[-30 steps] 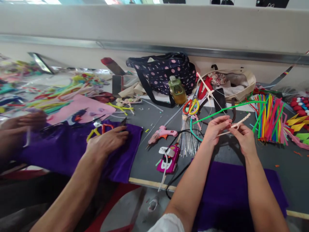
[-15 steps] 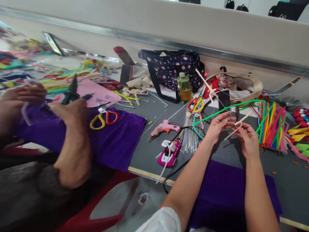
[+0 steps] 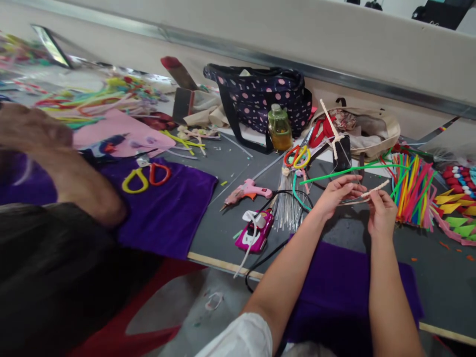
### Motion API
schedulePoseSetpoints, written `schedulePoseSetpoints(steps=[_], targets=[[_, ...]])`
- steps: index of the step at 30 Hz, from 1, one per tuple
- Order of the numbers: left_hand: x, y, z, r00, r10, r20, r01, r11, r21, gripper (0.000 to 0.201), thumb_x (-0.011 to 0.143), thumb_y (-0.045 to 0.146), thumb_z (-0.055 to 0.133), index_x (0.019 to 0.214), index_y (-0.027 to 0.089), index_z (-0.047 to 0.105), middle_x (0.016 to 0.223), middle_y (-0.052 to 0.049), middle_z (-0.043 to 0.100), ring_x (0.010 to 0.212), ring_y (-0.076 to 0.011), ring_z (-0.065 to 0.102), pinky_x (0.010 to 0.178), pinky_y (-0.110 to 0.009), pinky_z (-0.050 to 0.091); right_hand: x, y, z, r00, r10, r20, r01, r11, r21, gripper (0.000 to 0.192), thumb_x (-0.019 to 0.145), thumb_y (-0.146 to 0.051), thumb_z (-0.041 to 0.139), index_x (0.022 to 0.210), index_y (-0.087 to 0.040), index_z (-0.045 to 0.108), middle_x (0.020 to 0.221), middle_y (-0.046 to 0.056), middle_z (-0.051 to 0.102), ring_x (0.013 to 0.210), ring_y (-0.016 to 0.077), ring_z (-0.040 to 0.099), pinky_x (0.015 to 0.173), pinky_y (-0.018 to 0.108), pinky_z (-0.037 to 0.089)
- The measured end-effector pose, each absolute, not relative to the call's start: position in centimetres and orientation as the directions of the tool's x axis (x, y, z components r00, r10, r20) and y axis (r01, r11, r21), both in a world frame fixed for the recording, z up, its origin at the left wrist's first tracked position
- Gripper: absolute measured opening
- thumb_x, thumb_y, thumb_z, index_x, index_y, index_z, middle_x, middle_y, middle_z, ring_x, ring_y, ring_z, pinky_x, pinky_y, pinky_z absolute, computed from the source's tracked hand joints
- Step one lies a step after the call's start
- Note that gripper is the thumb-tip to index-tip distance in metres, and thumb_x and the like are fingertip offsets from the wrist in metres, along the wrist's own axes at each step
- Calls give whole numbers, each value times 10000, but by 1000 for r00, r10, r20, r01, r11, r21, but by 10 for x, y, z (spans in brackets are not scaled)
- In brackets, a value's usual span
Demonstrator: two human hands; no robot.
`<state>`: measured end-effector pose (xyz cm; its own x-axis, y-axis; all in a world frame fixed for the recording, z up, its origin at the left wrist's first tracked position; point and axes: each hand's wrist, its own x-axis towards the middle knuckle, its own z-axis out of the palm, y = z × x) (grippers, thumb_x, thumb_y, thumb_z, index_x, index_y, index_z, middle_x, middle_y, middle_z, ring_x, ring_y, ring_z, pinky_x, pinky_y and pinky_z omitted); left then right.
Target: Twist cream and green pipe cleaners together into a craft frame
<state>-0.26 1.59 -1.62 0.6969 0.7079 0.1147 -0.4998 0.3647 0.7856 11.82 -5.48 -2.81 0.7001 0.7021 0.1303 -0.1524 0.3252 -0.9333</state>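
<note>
A co-worker's arm (image 3: 70, 173) lies over the purple cloth (image 3: 167, 208) at the left, well apart. Above the grey table (image 3: 223, 223), the left hand (image 3: 334, 196) and right hand (image 3: 379, 213) pinch a cream pipe cleaner (image 3: 372, 191) between their fingers, held taut between them, seemingly for twisting. Bare table lies beneath; coloured stems (image 3: 412, 191) crowd the right.
</note>
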Motion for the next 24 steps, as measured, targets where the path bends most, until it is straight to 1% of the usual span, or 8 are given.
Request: schedulePoseSetpoints(steps=[4, 7, 10, 13, 17, 21, 23, 24], targets=[[-3, 15, -15, 724, 678, 127, -484, 369, 793, 447, 764, 384, 697, 1133, 139, 637, 986, -116, 699, 848, -173, 667, 844, -310, 477, 117, -55, -27, 701, 702, 123, -171, 333, -927, 146, 694, -290, 743, 696, -182, 644, 630, -25, 668, 583, 133, 604, 618, 276, 487], [-3, 15, -14, 736, 661, 146, -488, 369, 791, 433, 765, 332, 696, 1153, 150, 632, 1012, -117, 696, 887, -187, 666, 860, -325, 474, 118, -56, -25, 688, 719, 97, -216, 331, -919, 148, 686, -287, 743, 731, -186, 644, 652, -30, 666, 586, 135, 613, 607, 281, 499], [-5, 15, -14, 754, 638, 156, -481, 374, 793, 456, 754, 278, 698, 1186, 155, 619, 1053, -130, 690, 919, -203, 665, 862, -332, 475, 122, -56, -25, 687, 721, 86, -236, 334, -913, 176, 656, -256, 756, 774, -182, 649, 675, -33, 662, 608, 124, 624, 616, 254, 496], [-8, 17, -13, 799, 577, 169, -459, 405, 791, 508, 722, 186, 697, 1220, 161, 599, 1156, -155, 654, 985, -225, 651, 878, -344, 476, 126, -57, -26, 683, 729, 57, -258, 313, -914, 172, 653, -257, 754, 753, -178, 637, 653, -38, 644, 585, 111, 614, 577, 226, 479], [-17, 20, -10, 859, 466, 212, -442, 464, 768, 663, 649, 76, 655, 1292, 190, 543, 1319, -172, 558, 1118, -281, 601, 937, -402, 460, 131, -59, -25, 643, 766, -6, -344, 283, -895, 172, 657, -270, 757, 745, -189, 633, 648, -48, 623, 576, 94, 597, 573, 213, 486], [-24, 20, -6, 876, 421, 233, -441, 506, 741, 693, 652, 89, 632, 1325, 202, 512, 1409, -181, 471, 1207, -335, 541, 966, -453, 443, 134, -61, -23, 605, 795, -32, -411, 277, -869, 187, 639, -270, 779, 748, -190, 649, 658, -49, 615, 570, 80, 582, 564, 197, 483], [-24, 18, -6, 882, 419, 218, -431, 527, 732, 641, 687, 126, 642, 1312, 210, 523, 1400, -176, 481, 1192, -336, 553, 951, -457, 455, 134, -63, -21, 574, 817, -49, -428, 249, -869, 195, 645, -289, 778, 759, -193, 652, 646, -46, 617, 544, 79, 568, 520, 189, 462], [-23, 17, -7, 882, 428, 200, -425, 534, 731, 598, 712, 154, 649, 1296, 211, 537, 1370, -172, 512, 1167, -326, 573, 933, -448, 469, 134, -64, -20, 557, 829, -54, -428, 230, -874, 197, 651, -301, 775, 762, -196, 651, 639, -43, 620, 528, 80, 560, 495, 187, 448]])
